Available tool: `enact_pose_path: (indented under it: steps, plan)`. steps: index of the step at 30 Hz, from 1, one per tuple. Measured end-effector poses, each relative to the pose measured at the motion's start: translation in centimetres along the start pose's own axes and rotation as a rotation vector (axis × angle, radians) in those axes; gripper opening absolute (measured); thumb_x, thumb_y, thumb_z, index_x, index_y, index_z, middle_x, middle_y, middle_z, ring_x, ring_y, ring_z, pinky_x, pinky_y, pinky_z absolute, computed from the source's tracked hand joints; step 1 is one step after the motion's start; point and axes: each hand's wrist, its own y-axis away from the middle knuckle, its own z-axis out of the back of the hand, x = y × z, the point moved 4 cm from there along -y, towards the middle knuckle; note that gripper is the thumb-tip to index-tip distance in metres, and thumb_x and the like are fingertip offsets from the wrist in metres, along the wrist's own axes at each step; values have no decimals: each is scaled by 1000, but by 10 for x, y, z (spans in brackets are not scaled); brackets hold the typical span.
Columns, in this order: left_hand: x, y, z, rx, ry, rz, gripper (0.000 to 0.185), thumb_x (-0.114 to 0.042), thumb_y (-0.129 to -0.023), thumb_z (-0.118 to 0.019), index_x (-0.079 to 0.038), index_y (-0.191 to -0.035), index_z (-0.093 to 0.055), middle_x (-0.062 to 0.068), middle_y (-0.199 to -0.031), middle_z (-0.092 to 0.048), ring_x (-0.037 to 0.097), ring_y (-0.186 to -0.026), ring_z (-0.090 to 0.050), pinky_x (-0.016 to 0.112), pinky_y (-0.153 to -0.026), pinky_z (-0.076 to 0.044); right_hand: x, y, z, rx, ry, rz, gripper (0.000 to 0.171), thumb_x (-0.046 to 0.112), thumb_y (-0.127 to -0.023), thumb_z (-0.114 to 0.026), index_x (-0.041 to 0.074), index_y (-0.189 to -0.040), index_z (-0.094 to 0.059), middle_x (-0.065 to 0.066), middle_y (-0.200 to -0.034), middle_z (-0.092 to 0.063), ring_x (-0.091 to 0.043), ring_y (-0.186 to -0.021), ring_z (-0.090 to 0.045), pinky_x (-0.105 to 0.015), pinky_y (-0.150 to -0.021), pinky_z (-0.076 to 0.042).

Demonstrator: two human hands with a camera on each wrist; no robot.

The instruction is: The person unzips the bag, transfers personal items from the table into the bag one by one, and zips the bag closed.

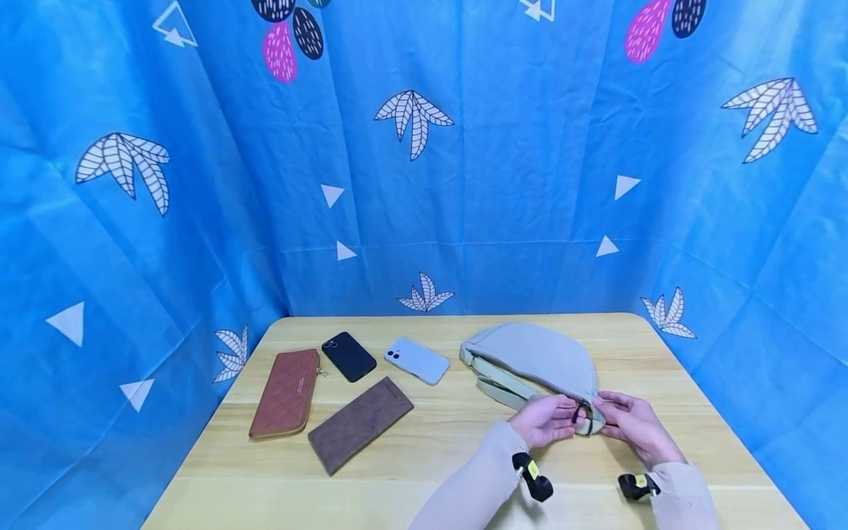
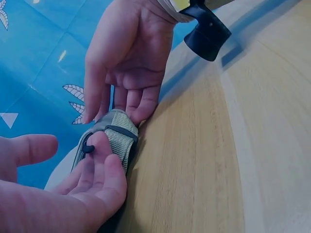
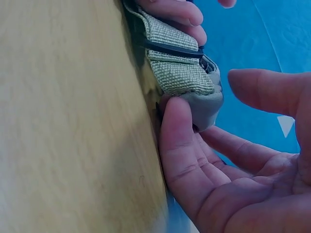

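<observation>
Both hands meet at the near right end of a pale sage-green waist bag [image 1: 530, 357] lying on the right half of the wooden table [image 1: 450, 442]. Left hand [image 1: 542, 421]: fingers curled under the bag's end tab, fingertip [image 2: 99, 143] next to the black zipper pull [image 2: 87, 148], thumb raised clear; whether it actually pinches the pull, cannot tell. Right hand [image 1: 632, 423]: fingers [image 3: 177, 131] fairly straight, tips pressing the bag's grey corner and woven strap [image 3: 177, 73], thumb lifted apart, no closed grip. Black wrist-camera mounts sit on both beige sleeves. Left half of table: tan quilted zip wallet [image 1: 286, 392], brown flat pouch [image 1: 360, 424], black phone [image 1: 348, 356] and light blue phone [image 1: 417, 360], both face down, well apart from the bag. Blue leaf-print curtain [image 1: 424, 184] behind.
</observation>
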Motion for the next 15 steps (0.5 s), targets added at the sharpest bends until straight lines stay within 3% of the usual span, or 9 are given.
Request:
enact_pose_path:
  steps: [8,15]
  plan:
    - [0,1,4,-22,-37,-9,21,-6,-93,-69,4,-110,-75,18,-107,-78,12,-78,-74,28,-83,-62,0,0,3,20,-29,9,70,19,-106,-59,-17,-154,-23,-18,-125,-65,-4,-93,-69,-27,-83,-63]
    - [-3,5,6,-38,-42,-55,18,4,-90,-70,4,-107,-76,23,-105,-77,24,-89,-80,32,-85,-64,-2,2,4,41,-92,-17,71,17,-104,-61,-15,-155,-22,1,-108,-69,-6,-92,-72,-28,-85,-63]
